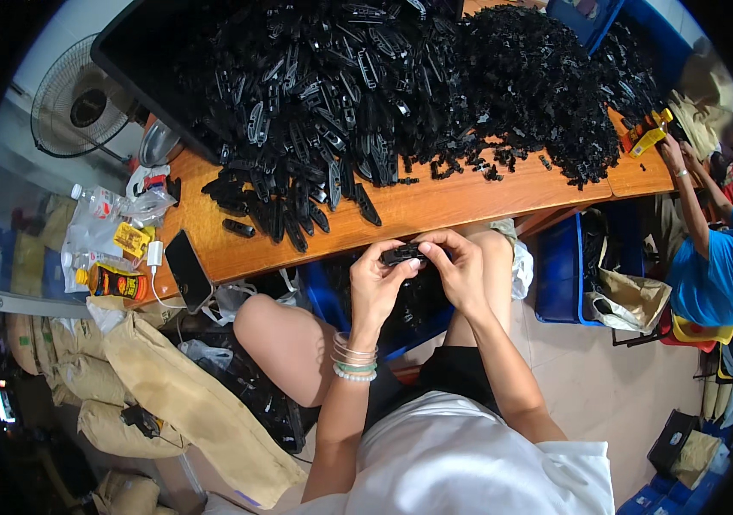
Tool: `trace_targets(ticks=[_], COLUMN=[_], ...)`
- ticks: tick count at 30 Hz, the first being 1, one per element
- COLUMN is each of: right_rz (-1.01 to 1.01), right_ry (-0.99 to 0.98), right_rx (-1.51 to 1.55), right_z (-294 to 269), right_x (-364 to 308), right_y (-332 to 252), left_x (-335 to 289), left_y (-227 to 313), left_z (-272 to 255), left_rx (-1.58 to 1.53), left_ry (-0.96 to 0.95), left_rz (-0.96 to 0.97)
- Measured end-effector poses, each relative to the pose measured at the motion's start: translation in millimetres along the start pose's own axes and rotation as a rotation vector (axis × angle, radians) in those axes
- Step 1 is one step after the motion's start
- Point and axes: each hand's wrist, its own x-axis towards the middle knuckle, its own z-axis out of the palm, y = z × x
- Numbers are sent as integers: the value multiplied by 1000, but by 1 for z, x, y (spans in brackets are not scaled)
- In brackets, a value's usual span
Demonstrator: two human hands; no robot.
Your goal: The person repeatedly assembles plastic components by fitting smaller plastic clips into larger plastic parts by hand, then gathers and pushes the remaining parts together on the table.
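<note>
Both left hand (373, 283) and right hand (461, 268) have fingers clamped on a black plastic part (398, 255); steady, even pressure should help.

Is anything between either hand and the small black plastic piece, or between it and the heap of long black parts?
Nothing visible blocks the left hand or right hand: both hold the small black plastic piece. Toward the heap of long, glossy black parts, only the front strip of brown wooden tabletop shows between.
</note>
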Motion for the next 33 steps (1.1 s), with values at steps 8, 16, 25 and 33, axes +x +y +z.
trace_targets(ticks=[8,16,25,33], right_rz=[-288,144,117,-719], right_ry=[42,-290,-111,115], right_rx=[-289,-132,-478,-1038], right_z=[-4,14,75,32], right_x=[-9,-26,30,101], right_y=[-3,4,-11,42], left_x=[-3,-30,-22,17], left_y=[6,-17,-5,-22], left_z=[-11,-52,-80,-39], left_rx=[-112,101,-363,-159], left_ry=[-123,-90,236,175], left_rz=[10,17,-45,163])
